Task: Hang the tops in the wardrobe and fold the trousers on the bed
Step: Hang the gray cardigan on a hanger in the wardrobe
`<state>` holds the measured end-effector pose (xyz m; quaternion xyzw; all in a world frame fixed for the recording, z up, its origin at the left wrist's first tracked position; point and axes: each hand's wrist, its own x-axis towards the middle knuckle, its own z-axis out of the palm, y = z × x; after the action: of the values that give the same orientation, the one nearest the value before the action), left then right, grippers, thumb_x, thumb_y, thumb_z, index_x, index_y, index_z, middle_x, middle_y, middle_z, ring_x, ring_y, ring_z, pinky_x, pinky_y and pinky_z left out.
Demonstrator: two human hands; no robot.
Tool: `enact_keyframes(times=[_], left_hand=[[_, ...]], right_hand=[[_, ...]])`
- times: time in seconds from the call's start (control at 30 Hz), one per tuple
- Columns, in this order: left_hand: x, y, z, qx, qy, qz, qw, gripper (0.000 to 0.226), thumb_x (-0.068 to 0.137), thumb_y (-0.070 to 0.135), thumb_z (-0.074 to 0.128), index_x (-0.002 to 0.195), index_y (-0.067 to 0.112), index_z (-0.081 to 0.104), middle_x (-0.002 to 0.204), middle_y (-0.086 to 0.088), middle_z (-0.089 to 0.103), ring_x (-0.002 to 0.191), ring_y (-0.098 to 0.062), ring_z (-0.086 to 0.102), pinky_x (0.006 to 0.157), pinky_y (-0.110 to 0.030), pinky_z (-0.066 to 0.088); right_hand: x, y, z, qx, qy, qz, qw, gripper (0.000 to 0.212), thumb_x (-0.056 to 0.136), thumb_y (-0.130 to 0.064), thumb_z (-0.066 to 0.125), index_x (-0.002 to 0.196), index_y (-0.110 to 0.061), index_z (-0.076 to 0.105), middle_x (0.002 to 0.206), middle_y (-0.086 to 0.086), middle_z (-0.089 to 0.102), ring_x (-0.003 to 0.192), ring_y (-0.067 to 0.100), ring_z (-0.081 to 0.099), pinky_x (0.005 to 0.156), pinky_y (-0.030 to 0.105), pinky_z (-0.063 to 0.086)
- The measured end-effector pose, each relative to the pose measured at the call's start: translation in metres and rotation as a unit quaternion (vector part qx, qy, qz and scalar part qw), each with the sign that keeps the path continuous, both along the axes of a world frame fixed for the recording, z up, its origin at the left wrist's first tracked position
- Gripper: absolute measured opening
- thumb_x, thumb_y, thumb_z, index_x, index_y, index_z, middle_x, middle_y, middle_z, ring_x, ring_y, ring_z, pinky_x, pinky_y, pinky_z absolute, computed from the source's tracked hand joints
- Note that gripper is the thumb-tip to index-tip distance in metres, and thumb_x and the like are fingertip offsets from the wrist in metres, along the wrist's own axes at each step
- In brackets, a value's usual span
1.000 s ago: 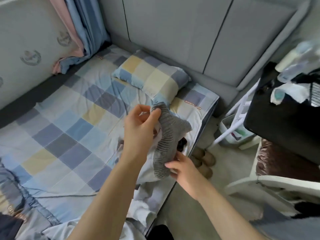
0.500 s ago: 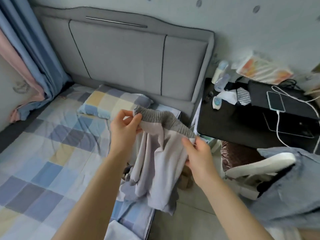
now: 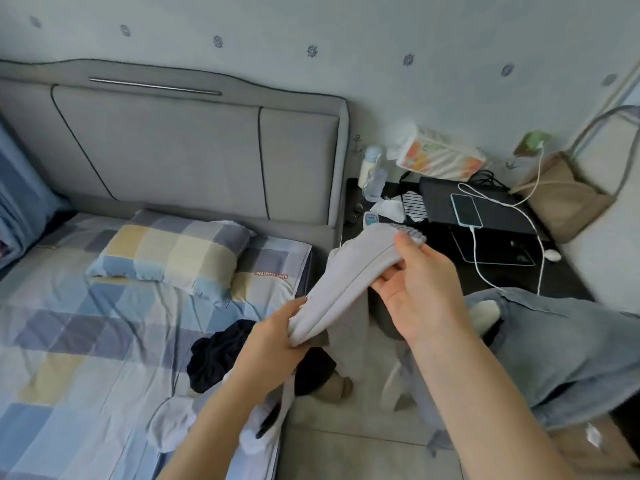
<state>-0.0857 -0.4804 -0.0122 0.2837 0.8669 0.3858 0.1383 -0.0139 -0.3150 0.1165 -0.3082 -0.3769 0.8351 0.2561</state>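
your left hand (image 3: 277,336) gripped the light grey trousers (image 3: 349,289) at their lower bunched end, fingers and thumb curled round the cloth. your right hand (image 3: 420,289) held the same garment nearer its ribbed grey waistband (image 3: 410,232), thumb on top and fingers underneath, so the fabric was pinched between them. the trousers were off the bed (image 3: 86,341), stretched as a slanting band between the two hands, low at the left hand and high at the right. the remaining cloth hung down below the hands, over the gap between the bed edge and the black side table (image 3: 446,271).

on the checked sheet, a dark garment (image 3: 218,355) lay crumpled near the bed edge, just beside your left wrist. a white garment (image 3: 173,427) lay nearer you, partly hidden by your left forearm. a checked pillow (image 3: 173,251) rested against the grey padded headboard (image 3: 194,147).

the side table carried a phone (image 3: 465,209) on a white cable (image 3: 498,223), lying on a closed laptop (image 3: 485,213); two small bottles (image 3: 372,171) and a tissue pack (image 3: 440,159) stood at its far edge. a blue denim garment (image 3: 554,348) was draped at the right, below the table.
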Motion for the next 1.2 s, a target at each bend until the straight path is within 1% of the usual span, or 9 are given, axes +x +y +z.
enact_keyframes(times=[0.1,0.3,0.4,0.47,0.6,0.73,0.9,1.1,1.2], left_hand=[[-0.017,-0.008,-0.006,-0.071,0.063,0.067,0.993,0.014,0.085,0.005,0.061,0.083,0.019,0.063,0.066,0.003,0.06,0.069,-0.024,0.057,0.055,-0.025,0.04],[-0.023,0.013,0.045,0.131,-0.072,0.115,0.982,0.04,0.085,-0.007,0.052,0.057,0.019,0.065,0.05,0.01,0.053,0.052,-0.004,0.046,0.049,-0.014,0.035],[-0.003,0.047,0.084,0.194,-0.106,0.076,0.972,0.021,0.086,-0.004,0.051,0.072,0.0,0.066,0.065,-0.008,0.058,0.066,-0.017,0.051,0.062,-0.027,0.039],[0.014,0.073,0.108,0.226,-0.125,0.043,0.965,0.02,0.087,0.0,0.055,0.08,0.006,0.072,0.074,-0.011,0.068,0.071,-0.022,0.06,0.069,-0.034,0.048],[0.046,0.131,0.142,0.223,-0.133,-0.029,0.965,0.014,0.085,0.006,0.06,0.083,-0.004,0.068,0.071,-0.018,0.062,0.071,-0.022,0.055,0.068,-0.035,0.046],[0.079,0.177,0.152,0.163,-0.099,-0.088,0.978,0.016,0.083,0.004,0.058,0.074,-0.01,0.06,0.062,-0.01,0.045,0.062,-0.016,0.042,0.059,-0.032,0.036],[0.109,0.209,0.152,0.115,-0.095,-0.131,0.98,0.019,0.083,0.008,0.063,0.064,0.006,0.065,0.056,-0.003,0.048,0.055,-0.01,0.044,0.057,-0.027,0.041],[0.13,0.234,0.151,0.071,-0.109,-0.173,0.976,0.018,0.084,0.015,0.07,0.071,0.004,0.069,0.064,-0.01,0.053,0.063,-0.014,0.05,0.063,-0.032,0.044],[0.14,0.245,0.15,0.045,-0.102,-0.202,0.973,0.021,0.082,0.018,0.072,0.071,0.0,0.067,0.062,-0.006,0.049,0.062,-0.011,0.045,0.061,-0.026,0.04]], right_hand=[[0.016,0.032,0.015,-0.006,0.036,-0.039,0.999,0.014,0.099,-0.01,0.05,0.096,-0.006,0.062,0.083,0.008,0.075,0.076,0.02,0.074,0.063,0.037,0.061],[0.054,0.079,0.013,0.024,0.028,-0.082,0.996,0.016,0.101,-0.01,0.046,0.097,-0.008,0.061,0.093,0.009,0.073,0.08,0.021,0.074,0.057,0.035,0.059],[0.075,0.087,0.005,0.053,-0.004,-0.079,0.995,0.021,0.101,-0.004,0.041,0.102,-0.002,0.062,0.103,0.016,0.071,0.087,0.023,0.073,0.064,0.034,0.06],[0.09,0.087,0.0,0.083,-0.012,-0.071,0.994,0.022,0.097,0.002,0.045,0.111,0.002,0.062,0.103,0.015,0.072,0.094,0.022,0.072,0.075,0.033,0.06],[0.123,0.072,0.001,0.311,-0.096,0.048,0.944,0.032,0.09,-0.005,0.06,0.118,-0.018,0.064,0.108,-0.01,0.072,0.105,0.0,0.065,0.095,0.024,0.05],[0.144,0.058,-0.008,0.505,-0.187,0.091,0.837,0.032,0.084,-0.027,0.068,0.108,-0.041,0.053,0.104,-0.024,0.064,0.102,-0.013,0.055,0.079,0.003,0.042],[0.179,0.094,-0.01,0.597,-0.238,0.012,0.766,0.008,0.09,-0.025,0.064,0.092,-0.02,0.058,0.076,-0.007,0.064,0.072,0.007,0.061,0.065,0.028,0.05],[0.226,0.13,-0.002,0.584,-0.231,0.111,0.77,0.025,0.095,-0.024,0.058,0.076,-0.009,0.051,0.054,-0.005,0.041,0.049,0.008,0.038,0.051,0.021,0.03],[0.256,0.149,0.006,0.527,-0.222,0.111,0.813,0.032,0.096,-0.025,0.055,0.067,-0.015,0.046,0.054,-0.009,0.033,0.052,0.004,0.031,0.051,0.019,0.027]])
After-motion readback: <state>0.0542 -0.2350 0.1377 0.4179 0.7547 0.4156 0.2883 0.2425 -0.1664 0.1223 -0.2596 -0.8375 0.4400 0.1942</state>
